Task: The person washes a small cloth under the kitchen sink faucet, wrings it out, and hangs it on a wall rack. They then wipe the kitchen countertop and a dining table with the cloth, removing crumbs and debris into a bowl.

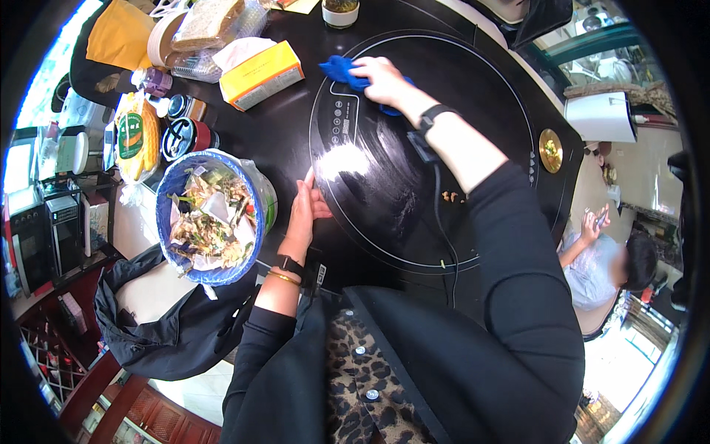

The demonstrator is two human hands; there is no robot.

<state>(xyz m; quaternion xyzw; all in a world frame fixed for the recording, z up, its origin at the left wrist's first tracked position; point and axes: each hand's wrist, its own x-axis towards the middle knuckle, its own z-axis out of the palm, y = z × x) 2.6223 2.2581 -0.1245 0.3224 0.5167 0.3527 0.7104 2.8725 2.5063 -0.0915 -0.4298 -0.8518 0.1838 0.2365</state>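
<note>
My right hand (378,80) presses a blue cloth (348,73) onto the dark round glass plate (383,188) of the table, just above a printed control panel (339,119). Whitish smears and a bright light reflection show on the glass. My left hand (308,205) rests at the near left rim of the round plate, its fingers apart and nothing seen in it. Left of it stands a bin (258,222) with a blue liner, full of food scraps and used tissues. Small orange crumbs (450,196) lie on the right part of the plate, beside a black cable (438,205).
An orange tissue box (263,77), bagged bread (208,25), a bagged yellow food (133,139) and jars crowd the left side. A small bowl (339,16) stands at the far edge, a golden dish (551,151) at the right. Another person (593,266) sits farther right.
</note>
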